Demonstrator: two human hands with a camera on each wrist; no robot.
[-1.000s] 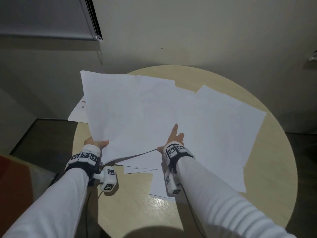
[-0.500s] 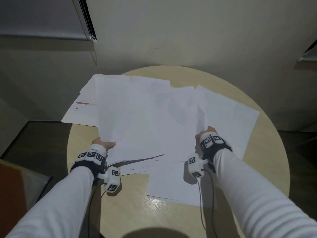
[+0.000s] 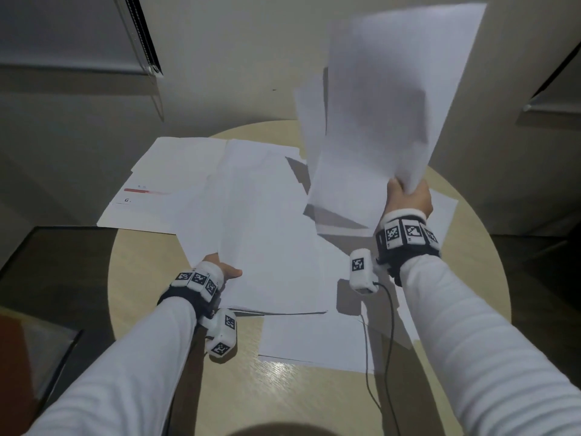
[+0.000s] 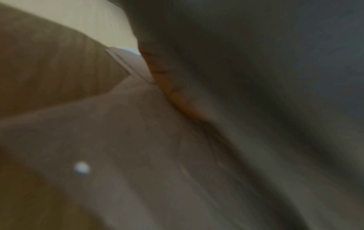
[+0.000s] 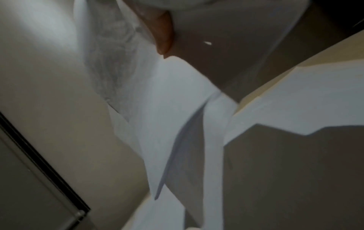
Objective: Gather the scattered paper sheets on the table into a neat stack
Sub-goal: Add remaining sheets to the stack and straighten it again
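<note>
**Right hand lifts sheets upright while left hand grips the pile**

The right hand point(image 3: 408, 196) is closed around the lower corner of a few raised sheets point(image 3: 386, 99), pinching them at about four o'clock on the round table point(image 3: 471, 278). These sheets stand nearly upright, long axis running from the hand up toward twelve o'clock, top edge tilted slightly to the right; they are blurred. In the right wrist view a thumb point(image 5: 163, 35) presses against the paper.

The left hand point(image 3: 224, 269) grips the near left corner of the fanned pile point(image 3: 251, 215) at about eight o'clock, thumb on top and the other fingers hidden beneath. The pile lies across the table's centre, its long axis pointing toward eleven o'clock. A printed sheet point(image 3: 151, 196) with a red bar juts past the table edge at ten o'clock. Another loose sheet point(image 3: 308, 338) lies flat near six o'clock. The left wrist view is too dark and blurred to read.
</note>
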